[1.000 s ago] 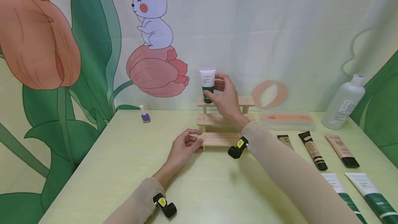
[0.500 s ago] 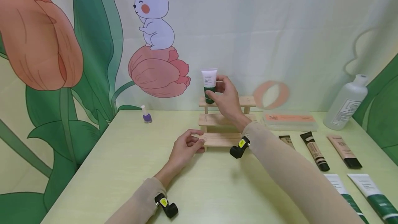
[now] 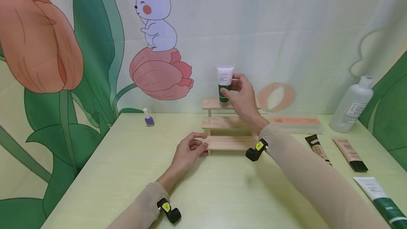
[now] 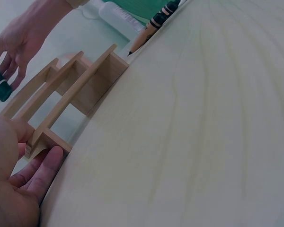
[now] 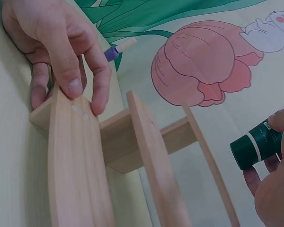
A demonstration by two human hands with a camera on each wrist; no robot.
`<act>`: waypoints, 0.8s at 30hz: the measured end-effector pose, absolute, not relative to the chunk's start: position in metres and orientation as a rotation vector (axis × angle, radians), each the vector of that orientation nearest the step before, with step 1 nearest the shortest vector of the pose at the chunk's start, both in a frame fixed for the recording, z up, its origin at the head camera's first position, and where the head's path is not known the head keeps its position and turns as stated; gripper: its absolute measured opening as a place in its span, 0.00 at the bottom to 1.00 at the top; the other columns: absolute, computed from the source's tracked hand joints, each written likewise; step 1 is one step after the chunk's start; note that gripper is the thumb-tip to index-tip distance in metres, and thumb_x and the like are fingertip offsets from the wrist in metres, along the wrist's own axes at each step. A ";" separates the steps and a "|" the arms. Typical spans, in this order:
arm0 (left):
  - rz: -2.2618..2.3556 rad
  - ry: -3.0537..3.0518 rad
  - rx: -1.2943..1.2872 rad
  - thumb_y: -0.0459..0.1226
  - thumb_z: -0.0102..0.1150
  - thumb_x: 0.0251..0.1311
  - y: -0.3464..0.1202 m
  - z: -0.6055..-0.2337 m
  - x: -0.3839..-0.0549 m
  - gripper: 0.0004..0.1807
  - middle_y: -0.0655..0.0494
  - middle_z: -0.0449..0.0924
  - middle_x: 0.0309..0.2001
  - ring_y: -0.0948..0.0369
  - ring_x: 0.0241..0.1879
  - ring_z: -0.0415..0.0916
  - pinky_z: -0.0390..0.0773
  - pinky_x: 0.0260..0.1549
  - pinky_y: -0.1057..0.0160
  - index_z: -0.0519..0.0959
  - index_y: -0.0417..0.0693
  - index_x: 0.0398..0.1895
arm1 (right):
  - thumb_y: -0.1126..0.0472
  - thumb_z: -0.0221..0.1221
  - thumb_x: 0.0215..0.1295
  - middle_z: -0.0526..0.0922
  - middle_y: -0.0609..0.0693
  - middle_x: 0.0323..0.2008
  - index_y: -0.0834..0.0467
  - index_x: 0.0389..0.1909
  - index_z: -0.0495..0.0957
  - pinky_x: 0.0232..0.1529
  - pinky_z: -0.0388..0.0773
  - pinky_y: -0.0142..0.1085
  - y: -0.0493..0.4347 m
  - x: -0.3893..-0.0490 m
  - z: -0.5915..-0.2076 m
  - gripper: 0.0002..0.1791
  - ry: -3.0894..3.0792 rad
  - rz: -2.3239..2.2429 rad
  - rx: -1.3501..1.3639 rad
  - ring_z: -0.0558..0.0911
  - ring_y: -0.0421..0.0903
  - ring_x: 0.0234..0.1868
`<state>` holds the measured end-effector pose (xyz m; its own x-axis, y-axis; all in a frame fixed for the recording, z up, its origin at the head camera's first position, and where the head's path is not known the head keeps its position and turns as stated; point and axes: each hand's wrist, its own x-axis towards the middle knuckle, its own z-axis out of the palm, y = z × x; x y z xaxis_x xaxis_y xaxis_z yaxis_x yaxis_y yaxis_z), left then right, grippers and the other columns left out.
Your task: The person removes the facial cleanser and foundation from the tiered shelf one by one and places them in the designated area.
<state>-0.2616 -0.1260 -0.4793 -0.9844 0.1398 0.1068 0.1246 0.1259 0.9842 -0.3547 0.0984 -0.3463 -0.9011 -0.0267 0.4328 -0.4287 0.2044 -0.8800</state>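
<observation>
A small white-and-green squeeze tube stands upright, cap down, in my right hand. Fingers and thumb pinch its green lower part. In the right wrist view a gap shows between the tube's green cap and the top step of a three-step wooden stand. My left hand grips the left end of the stand's lowest step. Seen from the left wrist, the thumb lies above that step, with fingers beneath it. The right forearm covers part of the stand's right side.
A purple nail polish bottle stands at the back left. Behind the right arm are a clear flat box and a white bottle. A black-and-gold tube, a pink tube and a larger white-and-green tube lie at right.
My right hand has moved right and slightly up with the tube, above the top step. The right sleeve now hides more of the tubes lying at right. The left hand keeps its grip.
</observation>
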 end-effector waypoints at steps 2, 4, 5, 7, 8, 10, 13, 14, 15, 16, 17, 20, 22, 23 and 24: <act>2.053 2.344 0.269 0.32 0.68 0.78 -0.126 -0.480 -0.262 0.15 0.44 0.86 0.44 0.53 0.42 0.91 0.95 0.47 0.58 0.84 0.47 0.64 | 0.64 0.70 0.78 0.85 0.60 0.62 0.60 0.73 0.71 0.67 0.84 0.50 0.106 -0.354 -0.343 0.29 -2.155 1.734 0.430 0.84 0.55 0.62; 2.057 2.341 0.273 0.32 0.67 0.78 -0.125 -0.480 -0.262 0.15 0.44 0.86 0.44 0.54 0.42 0.91 0.95 0.47 0.58 0.84 0.46 0.64 | 0.64 0.70 0.78 0.84 0.60 0.62 0.60 0.74 0.71 0.67 0.84 0.48 0.115 -0.353 -0.340 0.29 -2.150 1.726 0.429 0.84 0.54 0.62; 2.060 2.340 0.277 0.31 0.67 0.79 -0.125 -0.480 -0.262 0.15 0.44 0.86 0.44 0.54 0.42 0.91 0.95 0.47 0.58 0.84 0.46 0.64 | 0.64 0.70 0.78 0.85 0.60 0.62 0.60 0.74 0.71 0.66 0.84 0.46 0.119 -0.352 -0.339 0.29 -2.147 1.724 0.429 0.84 0.54 0.61; 2.061 2.340 0.281 0.31 0.67 0.79 -0.125 -0.480 -0.262 0.15 0.43 0.85 0.44 0.54 0.42 0.91 0.95 0.47 0.58 0.84 0.45 0.64 | 0.64 0.70 0.78 0.85 0.59 0.62 0.59 0.74 0.72 0.64 0.86 0.43 0.127 -0.350 -0.336 0.28 -2.145 1.720 0.424 0.84 0.52 0.61; 2.060 2.341 0.282 0.31 0.67 0.79 -0.126 -0.480 -0.262 0.15 0.43 0.85 0.44 0.54 0.42 0.91 0.95 0.47 0.58 0.84 0.46 0.64 | 0.65 0.69 0.78 0.84 0.59 0.62 0.59 0.74 0.72 0.63 0.86 0.41 0.131 -0.349 -0.335 0.28 -2.143 1.719 0.422 0.84 0.52 0.61; 2.061 2.339 0.279 0.31 0.67 0.78 -0.126 -0.480 -0.262 0.15 0.43 0.85 0.44 0.53 0.43 0.91 0.95 0.47 0.58 0.84 0.46 0.64 | 0.65 0.69 0.78 0.84 0.58 0.62 0.58 0.73 0.72 0.60 0.87 0.38 0.138 -0.347 -0.333 0.28 -2.140 1.716 0.424 0.84 0.51 0.60; 2.056 2.339 0.272 0.31 0.68 0.78 -0.126 -0.481 -0.262 0.15 0.43 0.85 0.44 0.53 0.43 0.91 0.95 0.47 0.58 0.84 0.47 0.63 | 0.65 0.69 0.78 0.84 0.58 0.62 0.58 0.74 0.71 0.57 0.88 0.34 0.149 -0.343 -0.330 0.28 -2.142 1.697 0.426 0.84 0.49 0.59; 2.057 2.338 0.272 0.32 0.68 0.78 -0.126 -0.480 -0.262 0.15 0.43 0.85 0.44 0.53 0.43 0.91 0.95 0.47 0.58 0.84 0.48 0.63 | 0.65 0.69 0.78 0.84 0.57 0.62 0.58 0.74 0.71 0.56 0.88 0.33 0.152 -0.341 -0.329 0.28 -2.145 1.685 0.425 0.84 0.48 0.59; 2.058 2.336 0.272 0.32 0.68 0.78 -0.126 -0.480 -0.261 0.15 0.43 0.85 0.44 0.53 0.42 0.91 0.95 0.47 0.58 0.84 0.48 0.63 | 0.65 0.69 0.78 0.84 0.57 0.62 0.58 0.74 0.71 0.56 0.88 0.31 0.155 -0.339 -0.329 0.28 -2.149 1.676 0.425 0.84 0.47 0.58; 2.058 2.336 0.272 0.32 0.68 0.78 -0.126 -0.480 -0.261 0.15 0.43 0.85 0.44 0.53 0.42 0.91 0.95 0.47 0.58 0.84 0.48 0.63 | 0.65 0.69 0.78 0.84 0.57 0.62 0.58 0.74 0.71 0.55 0.87 0.31 0.158 -0.337 -0.328 0.28 -2.145 1.676 0.426 0.84 0.47 0.58; 2.059 2.335 0.272 0.32 0.68 0.78 -0.126 -0.480 -0.261 0.15 0.43 0.85 0.44 0.53 0.42 0.91 0.95 0.47 0.58 0.84 0.48 0.63 | 0.65 0.69 0.78 0.84 0.57 0.62 0.58 0.74 0.71 0.55 0.87 0.29 0.161 -0.336 -0.327 0.28 -2.141 1.674 0.423 0.84 0.47 0.57; 2.063 2.329 0.278 0.31 0.68 0.78 -0.127 -0.479 -0.261 0.15 0.43 0.86 0.44 0.53 0.41 0.91 0.95 0.47 0.59 0.84 0.47 0.63 | 0.65 0.69 0.77 0.84 0.55 0.60 0.58 0.73 0.72 0.52 0.85 0.28 0.170 -0.329 -0.323 0.27 -2.110 1.682 0.416 0.84 0.46 0.55; 2.062 2.331 0.282 0.31 0.68 0.78 -0.127 -0.479 -0.261 0.15 0.43 0.86 0.44 0.53 0.41 0.91 0.95 0.47 0.59 0.84 0.47 0.64 | 0.66 0.69 0.77 0.85 0.53 0.58 0.57 0.72 0.73 0.52 0.85 0.29 0.176 -0.324 -0.320 0.27 -2.086 1.693 0.413 0.84 0.46 0.54; 2.061 2.333 0.282 0.31 0.68 0.78 -0.127 -0.479 -0.261 0.15 0.44 0.86 0.44 0.53 0.41 0.91 0.95 0.47 0.59 0.84 0.47 0.64 | 0.66 0.69 0.77 0.85 0.52 0.57 0.57 0.72 0.74 0.52 0.85 0.29 0.180 -0.321 -0.319 0.27 -2.079 1.690 0.409 0.84 0.46 0.54; 2.059 2.336 0.283 0.32 0.68 0.78 -0.127 -0.479 -0.261 0.15 0.44 0.86 0.44 0.54 0.41 0.91 0.95 0.47 0.59 0.84 0.47 0.64 | 0.66 0.69 0.77 0.85 0.51 0.56 0.56 0.72 0.74 0.52 0.84 0.30 0.183 -0.318 -0.317 0.27 -2.077 1.684 0.405 0.84 0.46 0.53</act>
